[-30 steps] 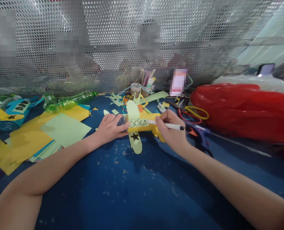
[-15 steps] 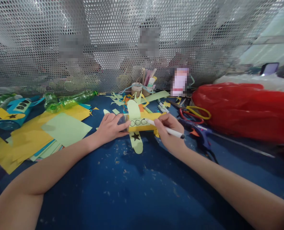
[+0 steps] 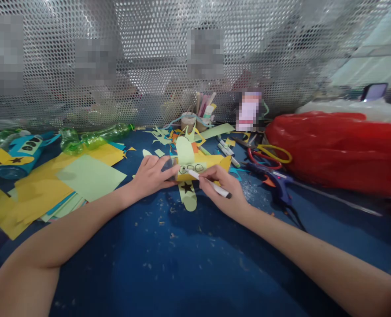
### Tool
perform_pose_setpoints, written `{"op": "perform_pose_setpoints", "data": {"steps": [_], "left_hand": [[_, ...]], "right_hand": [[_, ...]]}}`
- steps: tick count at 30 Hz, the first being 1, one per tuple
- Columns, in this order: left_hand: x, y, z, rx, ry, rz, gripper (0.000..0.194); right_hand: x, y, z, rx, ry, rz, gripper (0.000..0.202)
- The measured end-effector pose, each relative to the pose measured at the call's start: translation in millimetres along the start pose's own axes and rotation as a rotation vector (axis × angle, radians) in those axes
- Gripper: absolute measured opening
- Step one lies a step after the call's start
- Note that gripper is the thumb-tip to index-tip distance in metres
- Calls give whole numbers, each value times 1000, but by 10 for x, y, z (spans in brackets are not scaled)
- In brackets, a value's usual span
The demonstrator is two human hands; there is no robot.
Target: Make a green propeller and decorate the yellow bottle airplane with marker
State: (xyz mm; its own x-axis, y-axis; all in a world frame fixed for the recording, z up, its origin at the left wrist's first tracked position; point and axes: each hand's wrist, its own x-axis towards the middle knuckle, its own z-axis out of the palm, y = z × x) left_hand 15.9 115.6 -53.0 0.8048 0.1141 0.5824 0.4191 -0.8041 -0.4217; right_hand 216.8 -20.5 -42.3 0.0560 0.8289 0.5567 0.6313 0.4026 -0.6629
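A toy plane (image 3: 212, 161) made of a bottle wrapped in yellow paper lies on the blue table. Its pale green wings (image 3: 189, 201) stick out on both sides, the near one with a black star. Black outlined windows run along its light strip. My left hand (image 3: 154, 175) grips the clear bottle end at the plane's left. In my right hand (image 3: 222, 187) is a white marker (image 3: 212, 184), its tip at the leftmost window and its black end toward me.
Yellow and green paper sheets (image 3: 91, 176) and a blue plane (image 3: 25, 152) lie left. Behind are paper scraps, green bottles (image 3: 109, 134) and a cup of sticks (image 3: 188, 121). At right are scissors (image 3: 264, 158), a glue gun (image 3: 281, 187) and a red bag (image 3: 334, 149).
My right hand has moved left with the marker, from the right-hand window to the leftmost one. My left hand keeps its place on the bottle end.
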Motion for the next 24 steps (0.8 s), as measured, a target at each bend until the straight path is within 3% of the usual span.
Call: {"op": "perform_pose_setpoints", "data": {"steps": [24], "left_hand": [[0,13,-26,69,52,44,32]], "right_hand": [[17,-88,-3,40,21,100,15]]}}
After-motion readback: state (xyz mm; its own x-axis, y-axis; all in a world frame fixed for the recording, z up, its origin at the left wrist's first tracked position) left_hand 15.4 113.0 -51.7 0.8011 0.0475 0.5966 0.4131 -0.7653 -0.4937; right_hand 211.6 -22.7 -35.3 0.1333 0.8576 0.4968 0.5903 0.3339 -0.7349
